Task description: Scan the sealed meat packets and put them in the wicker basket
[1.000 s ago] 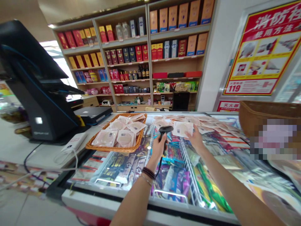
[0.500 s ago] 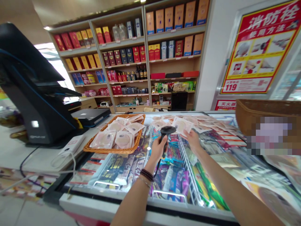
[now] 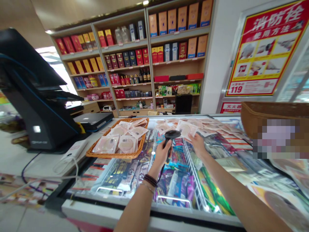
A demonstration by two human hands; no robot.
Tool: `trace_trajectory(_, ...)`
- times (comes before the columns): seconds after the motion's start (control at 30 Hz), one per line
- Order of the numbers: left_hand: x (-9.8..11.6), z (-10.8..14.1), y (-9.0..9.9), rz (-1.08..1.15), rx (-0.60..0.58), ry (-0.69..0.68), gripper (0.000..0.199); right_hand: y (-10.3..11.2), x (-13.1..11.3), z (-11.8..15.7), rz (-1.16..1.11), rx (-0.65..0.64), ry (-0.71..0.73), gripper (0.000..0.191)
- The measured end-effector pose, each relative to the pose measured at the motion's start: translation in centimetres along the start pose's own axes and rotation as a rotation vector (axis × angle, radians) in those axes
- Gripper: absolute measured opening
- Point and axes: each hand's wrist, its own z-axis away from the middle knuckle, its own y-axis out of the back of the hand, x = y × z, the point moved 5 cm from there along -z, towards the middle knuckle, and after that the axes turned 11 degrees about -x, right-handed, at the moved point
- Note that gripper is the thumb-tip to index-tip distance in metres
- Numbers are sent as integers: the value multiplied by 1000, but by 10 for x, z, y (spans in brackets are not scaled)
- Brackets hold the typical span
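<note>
My left hand (image 3: 163, 153) is wrapped round the grip of a black handheld barcode scanner (image 3: 172, 133), its head turned toward the right. In my right hand (image 3: 197, 144) a flat clear packet (image 3: 185, 129) with a pale round item inside is pinched by its near edge, close beside the scanner head. Both hands are above the glass top of a chest freezer. More such packets (image 3: 212, 124) lie spread on the glass behind my right hand. To the left, a wicker basket (image 3: 142, 149) holds several of the same packets.
Under the glass, white wire baskets (image 3: 190, 164) hold wrapped ice creams. A black checkout terminal (image 3: 45, 129) stands on the left counter, with a white cable (image 3: 76, 167). A brown container (image 3: 248, 119) sits at right. Shelves of boxed bottles (image 3: 130, 58) line the back wall.
Almost nothing differs. The view has shifted very slightly, while both hands keep the scanner and the packet in about the same place.
</note>
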Motion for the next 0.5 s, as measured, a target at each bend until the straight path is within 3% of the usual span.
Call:
trace_trajectory(0.2, 10, -1, 7, -33, 43, -40, 78, 2, 1, 1, -15, 57, -60, 45)
trace_trajectory(0.33, 28, -6, 29, -59, 140, -91, 76, 2, 15, -11, 3, 135, -111, 28)
trace_trajectory(0.43, 50, -8, 55, -89, 215, -137, 77, -18, 27, -34, -2, 134, -111, 23)
trace_trajectory(0.5, 67, -6, 77, -107, 267, -161, 79, -46, 30, -53, 8, 75, -58, 24)
